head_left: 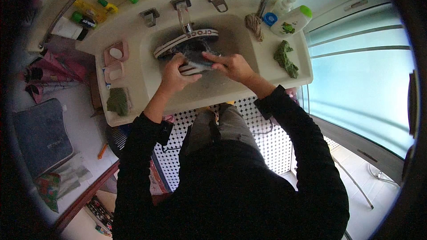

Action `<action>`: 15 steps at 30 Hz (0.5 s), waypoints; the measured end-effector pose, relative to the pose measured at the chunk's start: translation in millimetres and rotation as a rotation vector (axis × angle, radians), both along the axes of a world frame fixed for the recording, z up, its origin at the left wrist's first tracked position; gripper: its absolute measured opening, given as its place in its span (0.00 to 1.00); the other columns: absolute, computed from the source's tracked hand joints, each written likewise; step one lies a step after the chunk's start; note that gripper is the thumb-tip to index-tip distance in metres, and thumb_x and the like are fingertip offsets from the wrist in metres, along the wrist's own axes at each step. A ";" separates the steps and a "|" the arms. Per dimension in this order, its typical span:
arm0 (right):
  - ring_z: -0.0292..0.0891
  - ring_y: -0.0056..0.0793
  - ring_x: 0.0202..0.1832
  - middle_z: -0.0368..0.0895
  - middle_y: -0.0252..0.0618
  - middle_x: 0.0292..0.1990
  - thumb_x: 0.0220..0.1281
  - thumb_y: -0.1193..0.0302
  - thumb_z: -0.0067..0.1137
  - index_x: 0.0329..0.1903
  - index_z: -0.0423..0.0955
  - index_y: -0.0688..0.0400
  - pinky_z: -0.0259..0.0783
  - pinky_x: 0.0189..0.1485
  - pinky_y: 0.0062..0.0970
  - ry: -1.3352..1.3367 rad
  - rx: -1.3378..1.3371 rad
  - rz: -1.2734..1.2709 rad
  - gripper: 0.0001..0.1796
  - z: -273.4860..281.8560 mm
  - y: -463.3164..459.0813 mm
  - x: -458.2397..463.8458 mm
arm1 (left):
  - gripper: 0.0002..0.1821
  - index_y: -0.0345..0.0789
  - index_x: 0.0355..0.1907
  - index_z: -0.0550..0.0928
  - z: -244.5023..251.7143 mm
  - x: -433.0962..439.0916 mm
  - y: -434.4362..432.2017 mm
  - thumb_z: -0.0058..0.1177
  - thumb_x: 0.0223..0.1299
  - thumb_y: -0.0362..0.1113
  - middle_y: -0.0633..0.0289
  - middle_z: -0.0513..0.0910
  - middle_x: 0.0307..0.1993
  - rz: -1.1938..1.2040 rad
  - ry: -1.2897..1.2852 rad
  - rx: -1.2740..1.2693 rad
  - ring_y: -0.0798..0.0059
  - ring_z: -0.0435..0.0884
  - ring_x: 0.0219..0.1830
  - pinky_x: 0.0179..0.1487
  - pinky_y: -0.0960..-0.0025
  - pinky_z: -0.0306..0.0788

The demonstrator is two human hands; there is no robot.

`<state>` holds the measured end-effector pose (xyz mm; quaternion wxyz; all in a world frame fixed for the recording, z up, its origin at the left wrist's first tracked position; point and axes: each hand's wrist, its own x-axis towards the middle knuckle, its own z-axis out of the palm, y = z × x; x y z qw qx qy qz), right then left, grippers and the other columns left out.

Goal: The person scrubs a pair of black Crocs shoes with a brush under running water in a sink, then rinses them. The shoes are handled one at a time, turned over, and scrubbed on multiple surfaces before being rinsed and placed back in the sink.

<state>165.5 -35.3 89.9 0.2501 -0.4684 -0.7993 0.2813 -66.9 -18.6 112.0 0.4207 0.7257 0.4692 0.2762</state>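
Note:
A dark Crocs shoe [200, 58] with white striped edging is in the washbasin [230, 85], below the faucet spout [184, 16]. Water splashes over its dark surface. Behind it, a curved white band [186, 40] bears the brand name; I cannot tell whether this belongs to the same shoe or a second one. My left hand [175, 75] grips the shoe's near left edge, thumb along the striped side. At its right end, my right hand [233, 66] holds the shoe between thumb and fingers, which partly cover it.
Soap dishes [115, 53] and a green cloth [117, 101] lie on the basin's left ledge. To the right are another green cloth [286, 59], a twine-like bundle [254, 26] and a white bottle [291, 23]. A frosted glass panel [360, 63] borders the right side.

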 end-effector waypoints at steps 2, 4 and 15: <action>0.75 0.49 0.27 0.78 0.50 0.31 0.63 0.55 0.50 0.62 0.66 0.40 0.70 0.31 0.38 -0.044 -0.092 -0.068 0.24 -9.2 0.8 7.5 | 0.28 0.31 0.45 0.75 6.2 -4.9 -0.6 0.69 0.38 0.35 0.62 0.75 0.36 0.006 0.037 -0.046 0.73 0.77 0.41 0.47 0.69 0.72; 0.78 0.46 0.30 0.80 0.48 0.36 0.65 0.55 0.48 0.62 0.66 0.41 0.72 0.35 0.37 -0.108 -0.198 -0.157 0.23 -18.1 1.6 19.3 | 0.28 0.30 0.46 0.75 13.4 -8.3 3.9 0.68 0.39 0.34 0.61 0.75 0.37 0.026 0.038 -0.045 0.73 0.77 0.41 0.48 0.69 0.72; 0.80 0.34 0.27 0.82 0.44 0.30 0.65 0.58 0.49 0.60 0.69 0.49 0.73 0.34 0.29 0.049 -0.003 0.008 0.22 19.2 6.2 32.3 | 0.27 0.34 0.46 0.74 0.9 32.5 18.4 0.69 0.42 0.35 0.59 0.80 0.41 -0.055 -0.194 -0.275 0.73 0.80 0.43 0.47 0.71 0.73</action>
